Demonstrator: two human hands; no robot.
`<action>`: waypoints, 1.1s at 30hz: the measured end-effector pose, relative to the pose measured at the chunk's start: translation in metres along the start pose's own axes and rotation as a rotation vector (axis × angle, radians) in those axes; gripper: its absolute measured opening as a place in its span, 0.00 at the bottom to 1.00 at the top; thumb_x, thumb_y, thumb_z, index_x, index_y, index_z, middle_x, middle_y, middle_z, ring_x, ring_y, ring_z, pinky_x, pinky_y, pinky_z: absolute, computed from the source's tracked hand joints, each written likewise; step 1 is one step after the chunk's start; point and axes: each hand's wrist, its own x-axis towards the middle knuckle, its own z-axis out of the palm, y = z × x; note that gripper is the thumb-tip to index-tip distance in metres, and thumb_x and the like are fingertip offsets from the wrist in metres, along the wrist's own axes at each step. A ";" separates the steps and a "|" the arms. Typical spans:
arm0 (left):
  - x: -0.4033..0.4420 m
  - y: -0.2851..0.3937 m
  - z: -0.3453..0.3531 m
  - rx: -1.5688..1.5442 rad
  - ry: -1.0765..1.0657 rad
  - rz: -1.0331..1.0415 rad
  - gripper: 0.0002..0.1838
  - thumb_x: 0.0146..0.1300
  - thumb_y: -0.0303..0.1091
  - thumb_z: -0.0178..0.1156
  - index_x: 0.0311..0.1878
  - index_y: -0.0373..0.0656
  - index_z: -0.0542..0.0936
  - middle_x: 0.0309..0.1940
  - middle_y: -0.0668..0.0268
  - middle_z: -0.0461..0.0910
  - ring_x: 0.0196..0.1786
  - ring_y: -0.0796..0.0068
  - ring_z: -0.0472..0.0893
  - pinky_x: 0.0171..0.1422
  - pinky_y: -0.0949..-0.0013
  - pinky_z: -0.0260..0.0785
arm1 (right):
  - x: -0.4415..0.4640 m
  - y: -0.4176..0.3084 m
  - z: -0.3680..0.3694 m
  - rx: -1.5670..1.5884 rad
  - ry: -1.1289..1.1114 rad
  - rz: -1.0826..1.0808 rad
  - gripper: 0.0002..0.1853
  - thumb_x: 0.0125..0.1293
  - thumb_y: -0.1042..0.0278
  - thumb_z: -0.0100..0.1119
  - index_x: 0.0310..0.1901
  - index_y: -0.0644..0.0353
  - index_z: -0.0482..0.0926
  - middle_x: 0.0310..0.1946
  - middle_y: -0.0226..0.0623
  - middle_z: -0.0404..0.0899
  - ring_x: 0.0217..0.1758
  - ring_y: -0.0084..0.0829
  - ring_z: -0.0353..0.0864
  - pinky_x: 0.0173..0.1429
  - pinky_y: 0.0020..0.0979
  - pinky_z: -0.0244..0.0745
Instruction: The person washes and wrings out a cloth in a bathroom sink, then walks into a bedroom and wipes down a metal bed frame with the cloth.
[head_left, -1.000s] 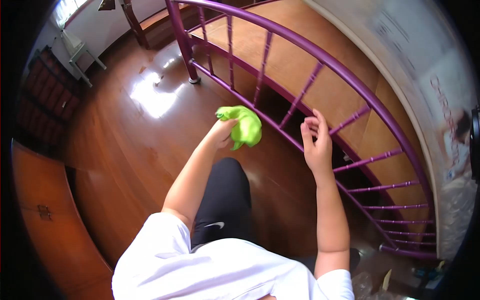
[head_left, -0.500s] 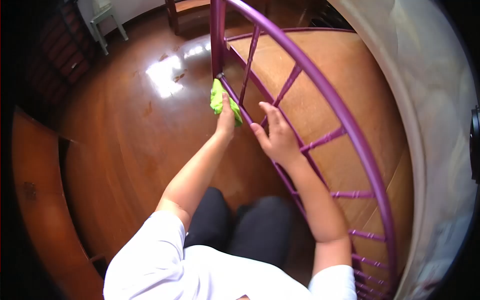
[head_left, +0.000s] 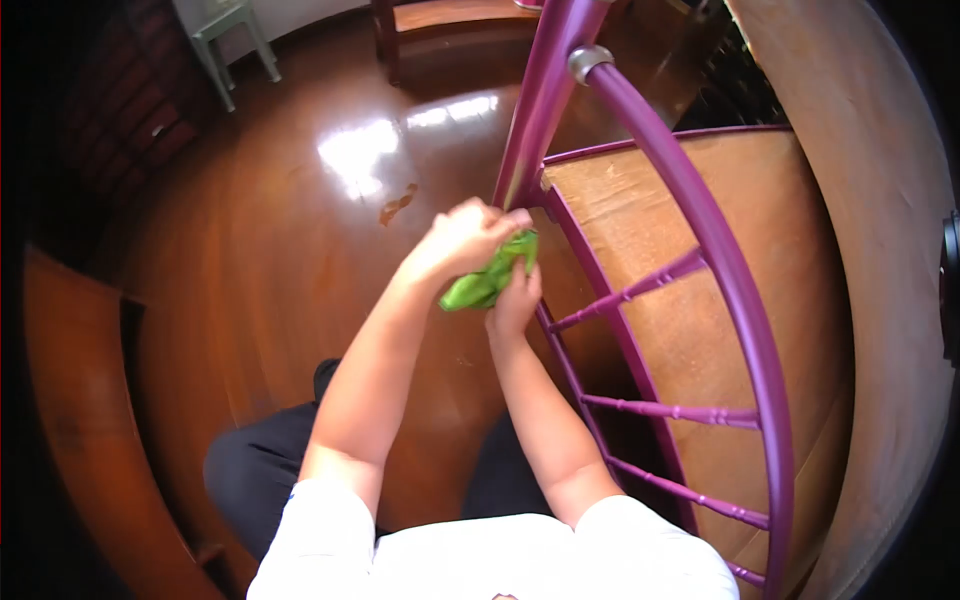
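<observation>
A bright green cloth point(head_left: 478, 287) is bunched up beside the base of the purple post point(head_left: 540, 110). My left hand point(head_left: 462, 240) is closed over the upper part of the cloth, its fingers slightly blurred and bent toward the foot of the post. From below, my right hand point(head_left: 516, 300) grips the cloth's right side, with the thumb against it. The purple lower rail point(head_left: 567, 365) runs just right of my right hand. Part of the cloth is hidden behind my left hand.
A curved purple handrail point(head_left: 715, 230) with thin balusters point(head_left: 680, 411) borders a brown raised platform point(head_left: 740, 290) on the right. At the back are a pale stool point(head_left: 232, 30) and a wooden bench point(head_left: 460, 17). A wooden cabinet point(head_left: 75, 380) stands left on the glossy floor point(head_left: 250, 270).
The view has shifted, with the post now larger and nearer. My right hand has left the rail area and joined my left hand on the green cloth. My legs have spread apart.
</observation>
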 end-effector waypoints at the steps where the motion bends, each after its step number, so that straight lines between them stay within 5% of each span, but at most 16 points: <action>1: 0.042 -0.040 0.006 -0.140 0.270 0.289 0.28 0.60 0.55 0.50 0.51 0.39 0.73 0.43 0.58 0.75 0.46 0.70 0.73 0.49 0.66 0.64 | -0.002 0.000 0.003 0.062 0.165 -0.042 0.21 0.69 0.60 0.41 0.57 0.65 0.62 0.52 0.42 0.68 0.53 0.32 0.69 0.57 0.30 0.64; 2: 0.048 -0.015 -0.021 -0.367 0.577 0.352 0.25 0.54 0.52 0.58 0.44 0.39 0.76 0.35 0.56 0.74 0.42 0.64 0.75 0.49 0.64 0.66 | 0.013 -0.008 0.023 0.123 0.330 -0.073 0.19 0.69 0.62 0.41 0.55 0.65 0.65 0.49 0.41 0.71 0.49 0.30 0.72 0.54 0.29 0.66; 5: 0.099 0.011 -0.056 -0.381 0.734 0.766 0.42 0.46 0.54 0.65 0.59 0.39 0.62 0.50 0.52 0.67 0.57 0.61 0.66 0.59 0.63 0.58 | 0.054 0.017 0.031 0.114 0.440 -0.152 0.16 0.67 0.64 0.43 0.49 0.66 0.69 0.44 0.39 0.72 0.42 0.28 0.72 0.48 0.27 0.67; 6: 0.119 0.019 -0.057 -0.257 0.796 0.876 0.38 0.45 0.51 0.67 0.55 0.39 0.65 0.44 0.55 0.72 0.50 0.64 0.72 0.54 0.64 0.63 | 0.072 0.025 0.035 0.078 0.435 -0.168 0.14 0.67 0.65 0.43 0.47 0.66 0.70 0.41 0.37 0.73 0.40 0.27 0.72 0.46 0.26 0.67; 8: 0.147 0.024 -0.042 -0.636 0.385 0.867 0.30 0.44 0.43 0.69 0.48 0.39 0.68 0.34 0.60 0.77 0.39 0.71 0.77 0.46 0.68 0.68 | 0.098 0.026 0.059 -0.153 0.521 -0.264 0.14 0.67 0.66 0.42 0.41 0.69 0.73 0.33 0.36 0.75 0.33 0.26 0.69 0.40 0.27 0.66; 10: 0.155 0.021 -0.031 -0.798 0.415 0.910 0.24 0.44 0.36 0.69 0.41 0.39 0.69 0.26 0.65 0.78 0.30 0.77 0.77 0.38 0.72 0.70 | 0.085 0.020 0.072 -0.388 0.519 -0.241 0.14 0.67 0.67 0.42 0.44 0.71 0.72 0.33 0.39 0.75 0.32 0.27 0.71 0.39 0.28 0.67; 12: 0.157 0.021 -0.028 -0.838 0.363 0.898 0.21 0.45 0.35 0.69 0.39 0.39 0.69 0.25 0.65 0.78 0.28 0.79 0.76 0.35 0.74 0.69 | 0.072 0.018 0.096 -0.555 0.505 -0.672 0.15 0.66 0.69 0.42 0.49 0.69 0.70 0.31 0.42 0.76 0.31 0.29 0.73 0.36 0.31 0.68; 16: 0.150 0.026 -0.035 -0.800 0.367 0.928 0.21 0.46 0.35 0.69 0.39 0.40 0.69 0.26 0.66 0.78 0.29 0.81 0.76 0.35 0.75 0.69 | 0.083 0.048 0.068 -0.969 0.633 -0.615 0.19 0.61 0.74 0.42 0.54 0.67 0.67 0.42 0.59 0.73 0.44 0.53 0.74 0.45 0.40 0.70; 17: 0.153 0.024 -0.033 -0.849 0.320 0.905 0.21 0.46 0.35 0.69 0.39 0.40 0.69 0.26 0.67 0.78 0.29 0.81 0.76 0.35 0.75 0.69 | 0.080 0.044 0.060 -1.070 0.671 -0.219 0.17 0.58 0.75 0.42 0.49 0.62 0.72 0.33 0.55 0.76 0.38 0.52 0.76 0.40 0.43 0.71; 18: 0.153 0.022 -0.032 -0.893 0.273 0.879 0.21 0.46 0.35 0.69 0.39 0.40 0.69 0.26 0.67 0.78 0.29 0.81 0.76 0.35 0.75 0.70 | 0.075 0.045 0.046 -1.112 0.650 -0.351 0.14 0.57 0.75 0.42 0.43 0.59 0.76 0.27 0.52 0.76 0.33 0.51 0.77 0.37 0.43 0.71; 22: 0.157 0.019 -0.030 -0.916 0.245 0.893 0.21 0.46 0.35 0.69 0.40 0.39 0.69 0.27 0.67 0.78 0.30 0.81 0.76 0.37 0.75 0.70 | 0.063 0.024 0.052 -0.512 0.573 -0.400 0.15 0.55 0.80 0.42 0.43 0.66 0.74 0.30 0.52 0.77 0.34 0.44 0.79 0.37 0.35 0.71; 24: 0.153 0.018 -0.027 -0.927 0.257 0.899 0.21 0.47 0.35 0.69 0.40 0.39 0.69 0.27 0.67 0.78 0.30 0.81 0.76 0.37 0.76 0.69 | 0.071 0.000 0.094 -0.758 0.647 -0.476 0.16 0.57 0.81 0.40 0.47 0.68 0.72 0.28 0.43 0.78 0.31 0.26 0.78 0.37 0.30 0.72; 27: 0.156 0.020 -0.030 -0.893 0.299 0.919 0.22 0.47 0.36 0.69 0.40 0.39 0.69 0.27 0.67 0.78 0.30 0.81 0.75 0.37 0.76 0.69 | 0.068 -0.034 0.120 -0.622 0.543 -0.733 0.17 0.57 0.78 0.43 0.49 0.68 0.72 0.32 0.47 0.78 0.35 0.33 0.78 0.40 0.32 0.71; 31: 0.153 0.020 -0.029 -0.916 0.276 0.918 0.19 0.50 0.33 0.67 0.40 0.40 0.68 0.26 0.69 0.75 0.28 0.83 0.73 0.33 0.78 0.67 | 0.090 0.026 0.073 -0.779 0.631 -0.970 0.17 0.56 0.77 0.44 0.48 0.65 0.72 0.31 0.51 0.77 0.36 0.49 0.77 0.40 0.36 0.71; 33: 0.144 0.025 -0.031 -0.966 0.198 0.969 0.16 0.54 0.28 0.62 0.42 0.40 0.65 0.25 0.69 0.73 0.26 0.82 0.73 0.29 0.78 0.66 | 0.082 0.025 0.067 -0.774 0.596 -0.834 0.16 0.56 0.77 0.45 0.47 0.64 0.73 0.30 0.52 0.77 0.35 0.50 0.77 0.39 0.37 0.71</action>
